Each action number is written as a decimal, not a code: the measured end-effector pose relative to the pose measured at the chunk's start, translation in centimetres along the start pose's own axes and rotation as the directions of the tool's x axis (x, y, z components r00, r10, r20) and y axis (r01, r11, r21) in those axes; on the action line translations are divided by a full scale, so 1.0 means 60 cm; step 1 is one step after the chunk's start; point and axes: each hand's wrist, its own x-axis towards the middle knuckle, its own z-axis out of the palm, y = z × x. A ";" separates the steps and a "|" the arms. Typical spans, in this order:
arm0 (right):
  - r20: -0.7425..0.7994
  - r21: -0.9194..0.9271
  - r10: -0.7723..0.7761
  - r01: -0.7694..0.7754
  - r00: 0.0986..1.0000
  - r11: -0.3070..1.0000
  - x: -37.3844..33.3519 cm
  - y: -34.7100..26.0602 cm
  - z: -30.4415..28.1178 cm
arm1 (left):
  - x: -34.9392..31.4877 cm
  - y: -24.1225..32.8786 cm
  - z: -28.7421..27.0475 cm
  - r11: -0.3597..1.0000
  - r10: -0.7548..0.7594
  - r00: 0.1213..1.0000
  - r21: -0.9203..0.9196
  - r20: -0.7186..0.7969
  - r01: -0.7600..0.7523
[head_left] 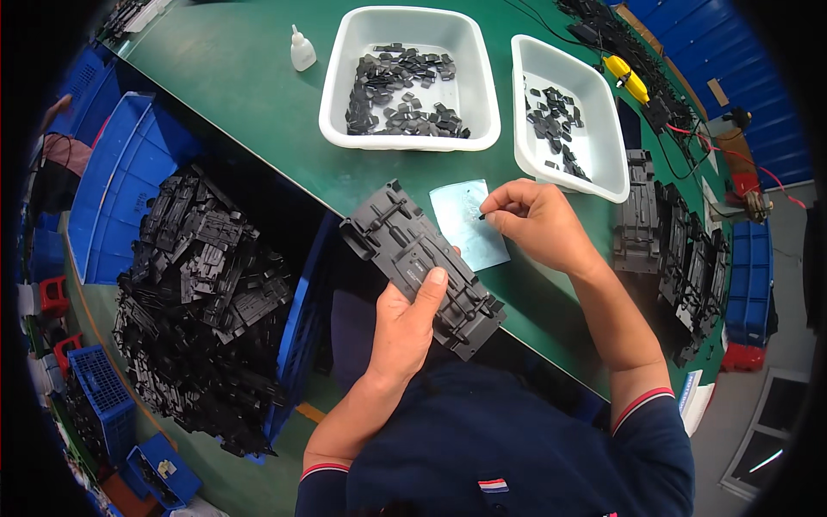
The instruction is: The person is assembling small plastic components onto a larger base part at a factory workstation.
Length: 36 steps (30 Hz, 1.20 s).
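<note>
My left hand (408,326) grips a long black moulded plastic part (405,241), tilted at the table's front edge, thumb across its face. My right hand (543,220) is closed in a pinch just right of that part, with a small dark piece (481,216) partly showing at the fingertips; its exact kind is too small to tell. Under the right fingertips lies a light-blue sheet (457,207) on the green table. Beyond the hands, a white tub (410,142) holds many small black pieces (405,77). A second white tub (573,177) at its right holds fewer of them.
A small white squeeze bottle (302,50) stands at the far left of the green table (233,77). Similar black parts (637,215) line the right side, near a yellow tool (626,79) and cables. At left, a blue crate (108,198) is heaped with black parts (198,284).
</note>
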 end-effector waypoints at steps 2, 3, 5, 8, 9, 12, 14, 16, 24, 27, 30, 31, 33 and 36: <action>0.023 -0.033 0.015 -0.015 1.000 0.999 0.001 -0.014 0.002 | 0.002 -0.003 -0.005 1.000 -0.004 1.000 0.003 0.005 0.004; 0.035 -0.049 0.023 -0.021 0.999 0.999 0.002 -0.019 0.002 | 0.003 -0.004 -0.008 1.000 -0.009 1.000 0.006 0.011 0.009; 0.034 -0.137 -0.033 0.037 0.999 0.990 0.005 -0.016 0.006 | 0.005 -0.005 -0.011 1.000 -0.011 1.000 0.024 0.022 0.010; 0.025 -0.191 -0.058 0.062 0.998 0.980 0.008 -0.020 0.012 | 0.007 -0.003 -0.012 0.999 -0.009 1.000 0.048 0.028 0.007; 0.020 -0.197 -0.057 0.059 0.998 0.979 0.008 -0.023 0.014 | 0.007 -0.004 -0.012 0.999 -0.013 1.000 0.042 0.027 0.012; 0.035 -0.240 -0.009 0.017 0.999 0.971 0.010 -0.040 0.018 | 0.008 -0.006 -0.015 0.999 -0.009 1.000 0.046 0.027 0.007; 0.020 -0.247 -0.029 0.033 0.999 0.969 0.013 -0.037 0.022 | 0.008 -0.007 -0.016 0.998 -0.011 1.000 0.057 0.029 0.010; -0.001 -0.261 -0.055 0.053 0.998 0.964 0.014 -0.037 0.025 | 0.008 -0.007 -0.018 0.997 -0.024 0.999 0.070 0.031 0.021; -0.027 -0.462 -0.256 0.215 0.966 0.860 0.014 -0.037 0.045 | 0.011 -0.008 -0.019 0.997 -0.018 0.999 0.078 0.039 0.015; -0.057 -0.506 -0.341 0.267 0.938 0.820 0.011 -0.034 0.051 | 0.010 -0.008 -0.018 0.997 -0.016 0.999 0.081 0.035 0.013; -0.141 -0.565 -0.465 0.314 0.874 0.763 0.009 -0.022 0.051 | 0.011 -0.009 -0.016 0.998 -0.011 0.999 0.069 0.035 0.009; -0.180 -0.522 -0.482 0.332 0.857 0.786 0.007 -0.020 0.047 | 0.011 -0.009 -0.016 0.998 -0.009 0.999 0.063 0.035 0.007; -0.260 -0.434 -0.508 0.370 0.821 0.821 -0.001 -0.015 0.036 | 0.011 -0.007 -0.014 0.999 -0.004 0.999 0.054 0.040 0.002; -0.314 -0.332 -0.523 0.424 0.793 0.842 -0.026 -0.018 0.022 | 0.009 -0.006 -0.013 0.999 0.013 0.999 0.041 0.032 -0.014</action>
